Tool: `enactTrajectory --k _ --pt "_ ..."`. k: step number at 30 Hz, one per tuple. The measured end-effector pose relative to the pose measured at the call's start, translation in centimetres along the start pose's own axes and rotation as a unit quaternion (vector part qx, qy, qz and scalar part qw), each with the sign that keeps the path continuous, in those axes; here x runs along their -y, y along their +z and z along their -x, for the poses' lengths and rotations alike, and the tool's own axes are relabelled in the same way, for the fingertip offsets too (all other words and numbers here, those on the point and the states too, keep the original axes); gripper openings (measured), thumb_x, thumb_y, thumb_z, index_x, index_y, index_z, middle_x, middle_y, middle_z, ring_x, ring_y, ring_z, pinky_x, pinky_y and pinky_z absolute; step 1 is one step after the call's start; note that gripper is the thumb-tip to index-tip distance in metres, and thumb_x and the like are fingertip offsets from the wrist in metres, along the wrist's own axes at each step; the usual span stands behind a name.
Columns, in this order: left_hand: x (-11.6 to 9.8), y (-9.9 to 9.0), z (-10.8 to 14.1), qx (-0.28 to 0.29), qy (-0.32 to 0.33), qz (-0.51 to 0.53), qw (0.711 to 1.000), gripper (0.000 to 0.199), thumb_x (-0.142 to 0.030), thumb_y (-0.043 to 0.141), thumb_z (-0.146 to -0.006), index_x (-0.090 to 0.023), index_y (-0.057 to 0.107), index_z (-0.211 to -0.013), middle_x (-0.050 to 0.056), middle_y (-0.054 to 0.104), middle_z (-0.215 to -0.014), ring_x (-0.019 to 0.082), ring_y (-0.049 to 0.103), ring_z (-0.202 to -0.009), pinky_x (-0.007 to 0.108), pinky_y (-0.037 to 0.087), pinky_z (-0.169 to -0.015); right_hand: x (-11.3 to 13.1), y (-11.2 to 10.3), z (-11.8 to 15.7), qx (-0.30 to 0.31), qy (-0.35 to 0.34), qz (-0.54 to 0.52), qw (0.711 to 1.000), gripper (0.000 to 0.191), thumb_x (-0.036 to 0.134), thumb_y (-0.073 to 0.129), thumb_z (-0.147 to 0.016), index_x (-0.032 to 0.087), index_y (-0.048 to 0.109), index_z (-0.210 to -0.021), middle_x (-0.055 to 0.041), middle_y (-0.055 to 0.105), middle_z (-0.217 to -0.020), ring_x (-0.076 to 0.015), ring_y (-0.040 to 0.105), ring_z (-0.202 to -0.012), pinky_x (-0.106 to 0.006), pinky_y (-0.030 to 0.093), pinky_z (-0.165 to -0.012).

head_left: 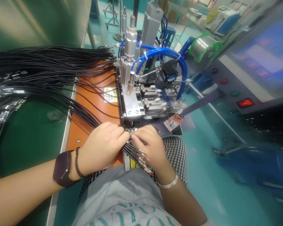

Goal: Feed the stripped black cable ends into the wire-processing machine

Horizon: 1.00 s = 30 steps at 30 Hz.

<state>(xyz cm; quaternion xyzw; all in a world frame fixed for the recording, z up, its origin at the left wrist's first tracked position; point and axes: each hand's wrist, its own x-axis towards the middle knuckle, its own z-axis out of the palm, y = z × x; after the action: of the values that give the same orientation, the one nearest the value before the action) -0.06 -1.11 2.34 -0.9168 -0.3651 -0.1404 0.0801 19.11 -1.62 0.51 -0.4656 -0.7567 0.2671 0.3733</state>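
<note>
A bundle of thin black cables [134, 153], its stripped ends showing coloured wires, is pinched between the left hand [101, 147] and the right hand [148, 147] at the front edge of the metal fixture [132, 106]. Both sets of fingers are closed on the cables. More black cables [37, 69] are fanned over the orange plate [91, 103]. Blue hoses [160, 55] are looped above the fixture, beside a solder spool [204, 47].

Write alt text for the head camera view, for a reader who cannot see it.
Both hands, left hand and right hand, pinch a bundle of black cables at the front of a metal machine with blue hoses. More black cables fan left across an orange plate.
</note>
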Motion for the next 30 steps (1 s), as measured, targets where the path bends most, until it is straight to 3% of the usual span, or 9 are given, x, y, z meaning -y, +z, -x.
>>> enactTrajectory --k 3,7,13,17,21,25,30 --pt "0.1 0.1 -0.1 -0.002 -0.004 -0.003 1.000 0.015 -0.007 0.049 -0.077 -0.020 0.053 -0.072 0.002 0.053 -0.067 0.020 0.047 -0.063 0.035 0.037 -0.061 -0.5 -0.4 -0.3 0.036 0.009 -0.004 0.999 0.016 0.023 0.059 -0.093 0.024 0.072 -0.083 -0.0020 0.073 -0.087 -0.0205 0.062 -0.086 -0.038 0.045 -0.084" --pt "0.1 0.1 -0.3 -0.014 -0.036 0.004 0.999 0.012 -0.014 0.053 -0.080 -0.021 0.051 -0.070 0.001 0.053 -0.064 0.020 0.048 -0.061 0.034 0.037 -0.059 -1.1 -0.2 -0.1 -0.034 0.081 -0.116 0.989 0.016 0.023 0.059 -0.092 0.023 0.072 -0.083 -0.0029 0.072 -0.085 -0.0193 0.064 -0.084 -0.034 0.050 -0.079" --pt "0.0 0.2 0.0 -0.010 -0.038 0.005 0.999 0.016 -0.018 0.052 -0.085 -0.021 0.052 -0.069 0.001 0.053 -0.061 0.020 0.049 -0.059 0.035 0.037 -0.058 -0.7 0.4 -0.1 -0.060 0.100 -0.162 0.980 0.008 0.017 0.068 -0.084 0.022 0.074 -0.083 -0.0024 0.073 -0.086 -0.0180 0.065 -0.084 -0.030 0.051 -0.078" --pt "-0.1 0.3 0.2 0.027 -0.033 0.040 0.998 0.014 -0.013 0.051 -0.084 -0.017 0.063 -0.090 0.005 0.063 -0.076 0.022 0.057 -0.069 0.036 0.042 -0.062 -0.8 0.5 -0.2 -0.065 0.140 -0.156 0.976 0.010 0.021 0.067 -0.084 0.021 0.070 -0.075 -0.0012 0.070 -0.078 -0.0173 0.062 -0.076 -0.029 0.049 -0.073" --pt "0.3 0.8 0.1 0.005 -0.016 0.019 1.000 0.038 -0.005 0.047 -0.084 -0.011 0.060 -0.120 0.012 0.067 -0.100 0.024 0.061 -0.083 0.037 0.046 -0.069 -1.8 0.2 -0.3 -0.035 0.219 -0.166 0.961 0.015 0.029 0.067 -0.083 0.020 0.065 -0.071 0.0006 0.065 -0.071 -0.0159 0.058 -0.069 -0.028 0.046 -0.066" --pt "1.0 1.6 -0.1 -0.031 0.022 0.006 0.999 0.034 -0.007 0.044 -0.089 -0.012 0.062 -0.117 0.010 0.066 -0.092 0.023 0.058 -0.077 0.036 0.044 -0.067 -2.9 -0.4 -0.5 0.034 0.271 -0.206 0.940 0.018 0.034 0.067 -0.082 0.019 0.062 -0.073 0.0021 0.060 -0.070 -0.0146 0.053 -0.066 -0.027 0.042 -0.063" --pt "1.2 2.0 -0.4 -0.007 0.021 -0.002 1.000 0.038 -0.010 0.046 -0.089 -0.022 0.062 -0.122 0.006 0.060 -0.085 0.022 0.052 -0.073 0.034 0.038 -0.064 -3.6 -0.3 -0.5 0.065 0.295 -0.246 0.921 0.014 0.034 0.059 -0.085 0.020 0.062 -0.082 0.0022 0.059 -0.078 -0.0149 0.054 -0.073 -0.027 0.042 -0.068"
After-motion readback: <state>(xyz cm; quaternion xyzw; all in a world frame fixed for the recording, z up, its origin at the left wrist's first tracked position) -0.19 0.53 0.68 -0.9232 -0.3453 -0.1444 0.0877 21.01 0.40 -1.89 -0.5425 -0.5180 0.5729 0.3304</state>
